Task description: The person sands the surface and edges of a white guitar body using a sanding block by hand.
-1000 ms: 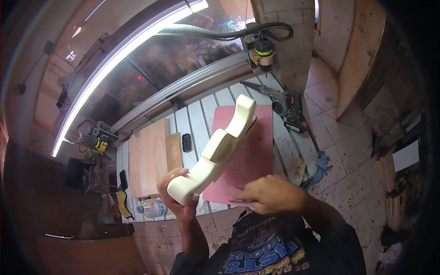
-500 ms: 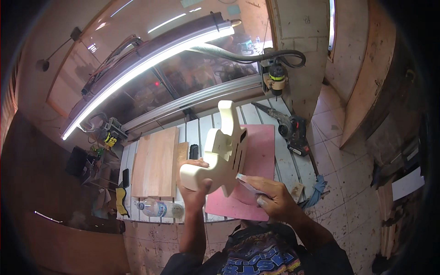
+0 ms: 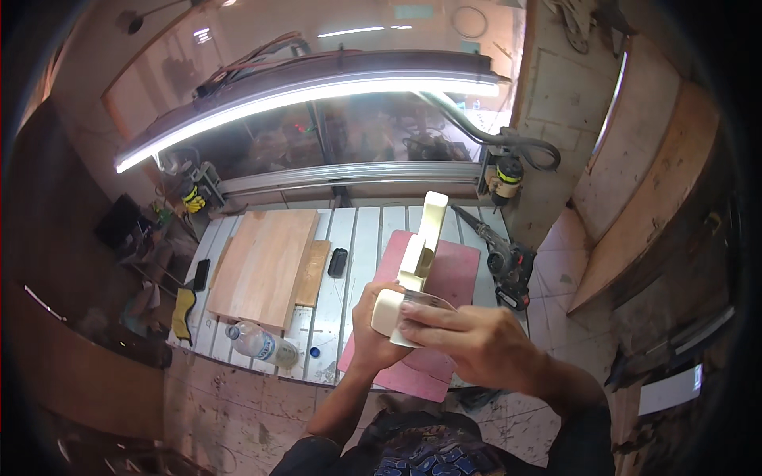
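A cream-coloured electric guitar body (image 3: 387,312) is held up over the pink mat, tilted so that its narrow edge faces me. My left hand (image 3: 369,337) grips its near end from the left, fingers wrapped around the side. My right hand (image 3: 488,341) presses a thin pale sheet (image 3: 430,299), which looks like sandpaper, against the body's near end. The fingers lie over the sheet and hide part of it. Much of the body's broad face is turned out of sight.
On the slatted white table (image 3: 367,226) lie the pink mat (image 3: 456,274), a wooden panel (image 3: 262,266), a plastic bottle (image 3: 262,344), a blue cap (image 3: 315,352) and a black phone (image 3: 202,274). A cordless blower (image 3: 508,270) rests at the right. A lit tube lamp (image 3: 309,94) spans the back.
The guitar body has turned from showing its slotted face to showing its edge. My right hand has brought the sheet up onto its near end. The whole view has shifted.
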`<state>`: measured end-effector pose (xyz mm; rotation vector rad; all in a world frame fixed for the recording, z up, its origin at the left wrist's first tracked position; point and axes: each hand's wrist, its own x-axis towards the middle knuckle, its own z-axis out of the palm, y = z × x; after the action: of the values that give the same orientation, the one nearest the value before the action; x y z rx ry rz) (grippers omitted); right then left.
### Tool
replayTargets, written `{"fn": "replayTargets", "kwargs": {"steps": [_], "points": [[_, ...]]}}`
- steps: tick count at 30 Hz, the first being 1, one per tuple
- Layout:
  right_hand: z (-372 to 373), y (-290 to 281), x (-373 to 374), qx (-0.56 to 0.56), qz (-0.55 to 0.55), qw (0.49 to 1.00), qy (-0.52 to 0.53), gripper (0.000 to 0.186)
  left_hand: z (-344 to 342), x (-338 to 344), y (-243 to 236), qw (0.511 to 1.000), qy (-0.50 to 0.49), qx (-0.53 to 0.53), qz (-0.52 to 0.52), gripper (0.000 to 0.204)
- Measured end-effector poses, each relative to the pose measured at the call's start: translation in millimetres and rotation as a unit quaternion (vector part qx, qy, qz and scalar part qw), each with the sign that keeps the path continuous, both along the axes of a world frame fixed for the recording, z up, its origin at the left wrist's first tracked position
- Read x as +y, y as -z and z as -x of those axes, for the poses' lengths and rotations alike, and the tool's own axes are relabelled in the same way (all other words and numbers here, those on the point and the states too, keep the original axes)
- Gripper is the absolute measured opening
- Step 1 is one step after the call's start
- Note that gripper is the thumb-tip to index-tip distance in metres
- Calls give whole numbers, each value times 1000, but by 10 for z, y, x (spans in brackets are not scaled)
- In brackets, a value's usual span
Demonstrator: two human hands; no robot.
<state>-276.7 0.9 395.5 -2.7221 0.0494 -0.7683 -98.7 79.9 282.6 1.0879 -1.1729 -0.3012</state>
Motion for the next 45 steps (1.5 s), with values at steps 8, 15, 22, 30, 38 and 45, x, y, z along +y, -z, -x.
{"fn": "replayTargets", "kwargs": {"steps": [8, 15, 22, 30, 38, 45], "points": [[-161, -46, 218, 12, 123, 991, 53, 52, -40, -12, 17, 999, 20, 21, 35, 62], [-320, -71, 347, 27, 133, 988, 69, 51, -110, 72, 121, 998, 56, 36, 14, 63], [-525, -135, 428, 39, 60, 995, 74, 54, -209, 101, 35, 997, 71, -16, 25, 60], [-600, -63, 186, 19, -117, 993, 1, 59, -392, 169, 50, 994, 98, -40, 4, 62], [-601, 61, 63, 62, -314, 947, -26, 69, -353, 146, 6, 989, 127, 72, 21, 102], [-577, -104, 300, 59, -105, 992, 25, 61, -431, 195, 42, 991, 135, -24, -3, 113]]}}
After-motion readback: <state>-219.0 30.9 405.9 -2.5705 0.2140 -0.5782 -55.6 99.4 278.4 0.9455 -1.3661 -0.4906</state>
